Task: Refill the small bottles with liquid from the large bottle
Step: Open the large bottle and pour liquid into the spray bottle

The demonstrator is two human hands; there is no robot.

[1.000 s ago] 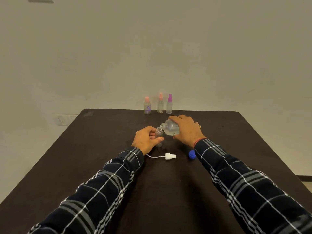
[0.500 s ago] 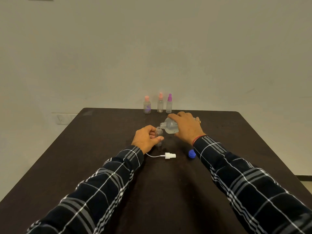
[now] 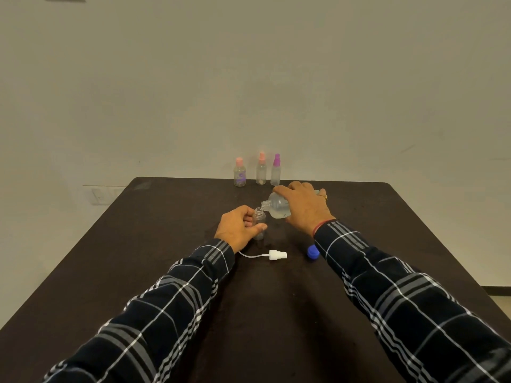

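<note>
Left hand (image 3: 238, 227) grips the uncapped small bottle (image 3: 259, 224) upright mid-table (image 3: 154, 244); right hand (image 3: 305, 207) clasps the large bottle (image 3: 276, 208) — tilted, mouth just beside its neck.

Pouring at the dark table (image 3: 166, 272)

The right hand (image 3: 305, 207) tips the large bottle (image 3: 276, 208), its neck just above the open small bottle (image 3: 259, 223) gripped upright by the left hand (image 3: 239, 229); a white spray pump (image 3: 276, 255) and blue cap (image 3: 313, 251) lie nearby.
</note>
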